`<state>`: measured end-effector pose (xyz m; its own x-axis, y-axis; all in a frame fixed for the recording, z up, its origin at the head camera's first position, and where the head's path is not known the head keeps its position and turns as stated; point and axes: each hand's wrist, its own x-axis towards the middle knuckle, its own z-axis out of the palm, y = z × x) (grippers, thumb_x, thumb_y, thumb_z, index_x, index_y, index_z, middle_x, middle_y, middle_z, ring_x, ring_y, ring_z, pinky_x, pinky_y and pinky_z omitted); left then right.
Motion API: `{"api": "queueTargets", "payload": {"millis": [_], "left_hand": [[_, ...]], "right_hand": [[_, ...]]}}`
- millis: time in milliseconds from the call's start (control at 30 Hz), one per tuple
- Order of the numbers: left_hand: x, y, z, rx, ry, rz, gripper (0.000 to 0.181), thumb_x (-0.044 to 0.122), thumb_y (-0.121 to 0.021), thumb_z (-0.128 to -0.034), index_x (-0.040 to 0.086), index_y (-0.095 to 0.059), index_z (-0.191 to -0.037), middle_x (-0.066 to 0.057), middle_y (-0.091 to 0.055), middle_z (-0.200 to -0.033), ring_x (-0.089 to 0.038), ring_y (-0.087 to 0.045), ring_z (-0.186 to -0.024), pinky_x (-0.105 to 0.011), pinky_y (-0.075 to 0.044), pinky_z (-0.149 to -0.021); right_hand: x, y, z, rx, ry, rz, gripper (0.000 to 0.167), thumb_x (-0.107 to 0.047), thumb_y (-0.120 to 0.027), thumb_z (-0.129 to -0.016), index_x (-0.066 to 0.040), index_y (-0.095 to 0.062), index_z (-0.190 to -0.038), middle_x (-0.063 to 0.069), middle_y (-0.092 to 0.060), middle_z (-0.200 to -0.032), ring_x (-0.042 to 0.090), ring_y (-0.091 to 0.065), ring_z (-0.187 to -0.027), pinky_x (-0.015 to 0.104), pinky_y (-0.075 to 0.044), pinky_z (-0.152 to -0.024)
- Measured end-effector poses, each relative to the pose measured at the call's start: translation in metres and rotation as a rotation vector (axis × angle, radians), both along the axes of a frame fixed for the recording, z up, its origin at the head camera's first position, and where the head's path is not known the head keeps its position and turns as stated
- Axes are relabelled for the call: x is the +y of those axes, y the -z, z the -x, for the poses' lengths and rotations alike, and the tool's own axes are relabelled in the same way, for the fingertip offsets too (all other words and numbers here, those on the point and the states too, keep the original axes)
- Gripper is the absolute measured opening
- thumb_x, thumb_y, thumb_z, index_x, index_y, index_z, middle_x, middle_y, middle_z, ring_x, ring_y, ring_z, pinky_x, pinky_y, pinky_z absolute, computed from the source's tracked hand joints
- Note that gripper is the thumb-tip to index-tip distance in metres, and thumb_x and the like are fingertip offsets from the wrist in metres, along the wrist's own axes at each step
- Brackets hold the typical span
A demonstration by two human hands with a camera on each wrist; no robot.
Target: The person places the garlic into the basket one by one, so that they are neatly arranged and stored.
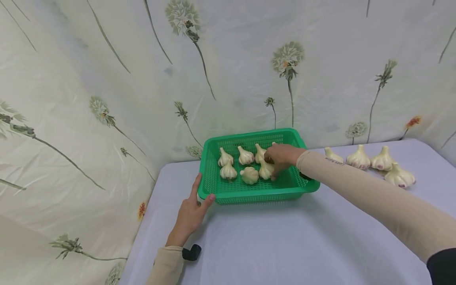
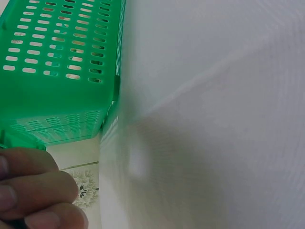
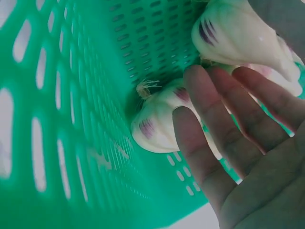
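Note:
My left hand (image 1: 190, 215) holds the front left corner of the green basket (image 1: 249, 195), with its thumb over the rim and index finger along the left side. In the left wrist view, curled fingers (image 2: 38, 191) of this hand show below the basket (image 2: 52, 98). Inside the basket, my right hand (image 1: 283, 156) reaches over the garlic bulbs at the right, its fingertips by one bulb (image 1: 265, 170). The right wrist view shows this hand (image 3: 248, 148) with fingers spread and nearly straight, in front of a bulb (image 3: 159, 119) and below another (image 3: 233, 33).
Several garlic bulbs (image 1: 382, 158) lie on the table at the right, outside the basket. Inside, more bulbs (image 1: 228, 171) stand in two rough rows. The white tabletop (image 1: 256, 241) extends in front, and a dandelion-patterned cloth (image 1: 235, 79) hangs behind and at the left.

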<state>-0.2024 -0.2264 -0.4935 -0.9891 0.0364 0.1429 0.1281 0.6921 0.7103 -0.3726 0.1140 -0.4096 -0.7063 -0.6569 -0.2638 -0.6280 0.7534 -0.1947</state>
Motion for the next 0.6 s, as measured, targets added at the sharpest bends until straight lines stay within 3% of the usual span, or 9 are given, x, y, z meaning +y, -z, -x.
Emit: {"api": "queueTargets", "payload": {"millis": [67,267,433,600], "left_hand": [[-0.001,-0.001,0.001,-0.004,0.0,-0.003,0.084,0.056,-0.062,-0.1037,0.045,-0.011,-0.17,0.01,-0.032,-0.048,-0.008,-0.027,-0.044,-0.026,-0.025,-0.045],[-0.001,0.0,0.0,-0.011,0.002,-0.005,0.084,0.055,-0.062,-0.1039,0.046,-0.011,-0.17,0.01,-0.033,-0.049,-0.008,-0.027,-0.044,-0.026,-0.025,-0.045],[-0.002,0.0,0.0,0.001,-0.001,-0.001,0.084,0.055,-0.062,-0.104,0.045,-0.011,-0.17,0.009,-0.033,-0.049,-0.008,-0.027,-0.044,-0.026,-0.025,-0.044],[-0.001,0.0,0.0,0.003,0.003,-0.005,0.083,0.055,-0.062,-0.1041,0.045,-0.011,-0.17,0.01,-0.032,-0.049,-0.007,-0.027,-0.044,-0.025,-0.024,-0.044]], "right_hand": [[0.0,-0.005,-0.002,-0.002,0.002,0.004,0.046,-0.037,-0.095,-0.08,-0.005,-0.074,-0.106,0.007,-0.07,-0.094,0.022,-0.065,-0.085,0.053,-0.044,-0.112],[0.008,-0.026,-0.018,-0.014,0.015,0.02,0.08,-0.047,-0.092,-0.082,0.001,-0.065,-0.139,0.022,-0.069,-0.134,0.039,-0.065,-0.123,0.053,-0.055,-0.102],[0.027,-0.048,-0.026,0.026,0.02,0.06,0.083,-0.054,-0.087,-0.085,0.0,-0.062,-0.144,0.023,-0.063,-0.144,0.044,-0.059,-0.133,0.057,-0.052,-0.104],[0.068,-0.055,-0.032,0.171,0.06,0.117,0.08,-0.059,-0.085,-0.085,-0.003,-0.066,-0.139,0.025,-0.061,-0.144,0.051,-0.052,-0.136,0.064,-0.047,-0.106]]}}
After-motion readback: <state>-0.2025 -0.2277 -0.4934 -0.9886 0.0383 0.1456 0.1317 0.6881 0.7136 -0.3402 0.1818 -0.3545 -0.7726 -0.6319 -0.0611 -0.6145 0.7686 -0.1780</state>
